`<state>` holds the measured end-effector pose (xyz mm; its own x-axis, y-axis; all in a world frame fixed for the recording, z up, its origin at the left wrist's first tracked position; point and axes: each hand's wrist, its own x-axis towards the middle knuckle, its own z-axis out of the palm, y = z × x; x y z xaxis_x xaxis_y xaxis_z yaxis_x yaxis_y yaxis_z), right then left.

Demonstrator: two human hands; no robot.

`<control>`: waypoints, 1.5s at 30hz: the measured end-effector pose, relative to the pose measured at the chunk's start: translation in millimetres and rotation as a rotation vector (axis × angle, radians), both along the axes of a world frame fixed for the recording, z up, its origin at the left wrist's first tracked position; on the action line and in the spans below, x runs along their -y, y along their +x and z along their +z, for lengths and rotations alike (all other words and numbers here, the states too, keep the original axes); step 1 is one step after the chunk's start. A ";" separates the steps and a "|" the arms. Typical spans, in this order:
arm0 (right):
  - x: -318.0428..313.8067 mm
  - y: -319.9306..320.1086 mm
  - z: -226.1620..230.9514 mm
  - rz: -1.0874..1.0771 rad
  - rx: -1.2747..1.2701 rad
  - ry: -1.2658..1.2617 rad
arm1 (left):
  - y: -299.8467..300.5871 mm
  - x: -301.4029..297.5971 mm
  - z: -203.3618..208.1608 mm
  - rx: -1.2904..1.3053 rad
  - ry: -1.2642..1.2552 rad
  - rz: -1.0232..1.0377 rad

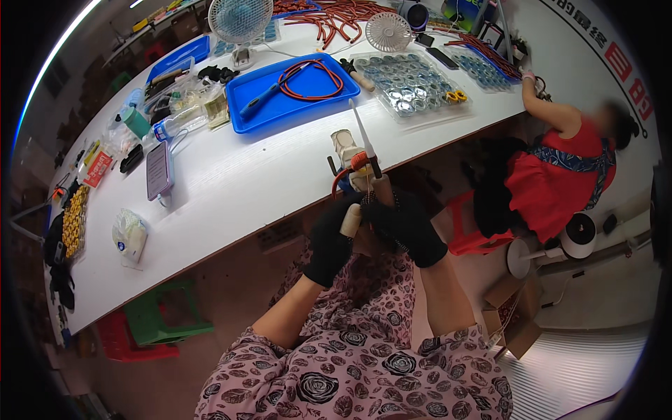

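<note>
At the table's near edge, both my hands wear black gloves. My left hand (330, 241) is closed beside a short beige cylinder (351, 220); what its fingers grip is hidden. My right hand (409, 229) is closed at the lower end of a slim tapered tool (362, 131), white at the tip and dark further down, pointing up and away. Just beyond my hands is an upright beige wrapped piece (344, 143) at the table edge. An orange-red coil (359, 161) sits there, and a red cord (337, 183) curves down toward my left hand.
A blue tray (245, 87) holds a red cord loop and a blue-handled tool. Clear trays of round discs (413, 84), fans (388, 32), a phone (159, 171) and a tissue pack (130, 234) stand on the white table (224, 175). A co-worker in red (553, 175) sits at right.
</note>
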<state>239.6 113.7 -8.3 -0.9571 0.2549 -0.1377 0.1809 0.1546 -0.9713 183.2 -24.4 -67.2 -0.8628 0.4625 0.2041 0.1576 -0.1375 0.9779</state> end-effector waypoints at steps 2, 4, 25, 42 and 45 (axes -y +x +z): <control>5.1 -0.2 2.3 -0.006 0.003 -0.107 | 0.7 -2.8 6.1 0.321 0.164 -0.125; 5.6 4.5 6.1 0.055 -0.090 0.020 | 1.1 -6.6 14.0 0.558 0.410 -0.227; -3.0 134.1 -30.3 0.085 0.269 -0.911 | 21.3 -8.9 -9.5 -0.022 -0.076 0.036; -14.6 143.4 -51.5 0.302 0.254 -1.303 | 24.8 -11.7 -10.7 -0.222 -0.072 0.000; -2.8 167.2 -87.9 0.106 0.136 -1.704 | 15.1 -1.7 -10.0 -0.614 -0.173 -0.079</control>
